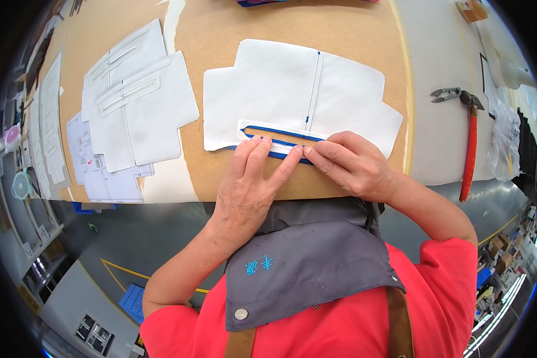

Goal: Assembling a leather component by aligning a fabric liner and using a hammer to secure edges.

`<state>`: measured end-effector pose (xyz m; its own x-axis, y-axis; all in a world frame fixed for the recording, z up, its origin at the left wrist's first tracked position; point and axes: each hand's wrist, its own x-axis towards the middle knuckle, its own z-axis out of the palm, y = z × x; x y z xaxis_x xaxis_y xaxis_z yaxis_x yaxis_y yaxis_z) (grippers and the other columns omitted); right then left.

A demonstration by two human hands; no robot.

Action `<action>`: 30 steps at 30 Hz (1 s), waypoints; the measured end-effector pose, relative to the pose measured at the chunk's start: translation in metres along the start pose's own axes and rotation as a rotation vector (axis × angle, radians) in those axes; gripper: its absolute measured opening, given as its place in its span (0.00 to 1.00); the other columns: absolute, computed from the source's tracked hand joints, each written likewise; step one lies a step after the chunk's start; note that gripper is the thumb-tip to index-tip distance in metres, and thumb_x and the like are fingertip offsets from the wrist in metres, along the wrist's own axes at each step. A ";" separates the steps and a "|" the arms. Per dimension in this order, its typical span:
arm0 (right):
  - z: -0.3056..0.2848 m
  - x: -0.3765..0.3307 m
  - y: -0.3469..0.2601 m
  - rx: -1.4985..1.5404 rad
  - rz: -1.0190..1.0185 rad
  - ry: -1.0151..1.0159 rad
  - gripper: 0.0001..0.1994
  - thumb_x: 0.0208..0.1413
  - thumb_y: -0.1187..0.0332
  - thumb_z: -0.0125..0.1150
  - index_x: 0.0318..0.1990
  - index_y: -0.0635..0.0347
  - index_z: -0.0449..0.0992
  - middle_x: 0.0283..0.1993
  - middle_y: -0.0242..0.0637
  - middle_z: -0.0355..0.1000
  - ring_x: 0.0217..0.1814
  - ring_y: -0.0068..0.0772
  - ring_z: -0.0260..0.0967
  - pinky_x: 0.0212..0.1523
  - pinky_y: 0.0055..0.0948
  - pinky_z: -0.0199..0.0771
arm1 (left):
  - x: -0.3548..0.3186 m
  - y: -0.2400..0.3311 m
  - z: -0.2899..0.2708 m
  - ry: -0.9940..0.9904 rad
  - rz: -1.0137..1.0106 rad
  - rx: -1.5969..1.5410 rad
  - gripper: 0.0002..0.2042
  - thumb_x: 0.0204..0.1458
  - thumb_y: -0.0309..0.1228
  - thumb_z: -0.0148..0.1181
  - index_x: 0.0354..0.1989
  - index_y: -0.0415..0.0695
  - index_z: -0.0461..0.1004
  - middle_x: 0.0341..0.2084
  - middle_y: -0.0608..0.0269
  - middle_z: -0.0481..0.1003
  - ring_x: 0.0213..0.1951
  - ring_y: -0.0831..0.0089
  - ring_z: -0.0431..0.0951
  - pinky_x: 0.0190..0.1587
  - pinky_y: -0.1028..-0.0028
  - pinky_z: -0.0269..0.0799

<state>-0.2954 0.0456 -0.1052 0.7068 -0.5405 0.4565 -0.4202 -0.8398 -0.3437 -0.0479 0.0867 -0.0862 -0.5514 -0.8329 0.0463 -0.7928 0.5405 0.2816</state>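
Observation:
A white fabric piece (pixel 280 89) with a thin blue stitched line lies on the brown board (pixel 352 36). Along its near edge sits a narrow white strip with blue edging (pixel 268 132). My left hand (pixel 247 179) presses flat on that strip, fingers spread and pointing away from me. The fingertips of my right hand (pixel 352 164) pinch and press the strip's blue edge right beside my left fingertips. Neither hand lifts anything off the board.
A stack of similar white cut pieces (pixel 140 101) lies to the left, with printed paper sheets (pixel 101 173) under them. At the right, on the grey table, lie a red-handled hammer (pixel 470 149) and small metal snips (pixel 446 94).

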 end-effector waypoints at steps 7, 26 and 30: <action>-0.004 -0.006 -0.003 0.095 0.186 -0.019 0.19 0.44 0.76 0.64 0.47 0.68 0.79 0.42 0.40 0.73 0.41 0.38 0.72 0.40 0.32 0.78 | 0.001 0.002 -0.001 -0.015 0.011 0.041 0.32 0.51 0.19 0.59 0.67 0.61 0.73 0.58 0.50 0.65 0.63 0.50 0.65 0.65 0.59 0.70; -0.007 -0.005 -0.004 0.069 0.108 -0.030 0.21 0.42 0.75 0.64 0.48 0.70 0.79 0.41 0.41 0.73 0.40 0.39 0.73 0.41 0.33 0.79 | -0.001 0.002 0.003 0.022 0.007 0.038 0.31 0.52 0.21 0.59 0.65 0.65 0.74 0.55 0.51 0.65 0.60 0.51 0.67 0.68 0.57 0.67; -0.006 -0.005 -0.003 0.057 0.087 -0.037 0.21 0.41 0.75 0.64 0.47 0.71 0.79 0.41 0.41 0.73 0.40 0.39 0.73 0.41 0.34 0.79 | -0.001 0.002 0.004 0.012 0.013 0.046 0.32 0.51 0.20 0.60 0.65 0.65 0.74 0.56 0.51 0.65 0.61 0.50 0.66 0.68 0.56 0.67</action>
<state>-0.3013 0.0510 -0.1016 0.6902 -0.6077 0.3927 -0.4485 -0.7853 -0.4268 -0.0496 0.0889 -0.0891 -0.5587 -0.8271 0.0612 -0.7969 0.5558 0.2365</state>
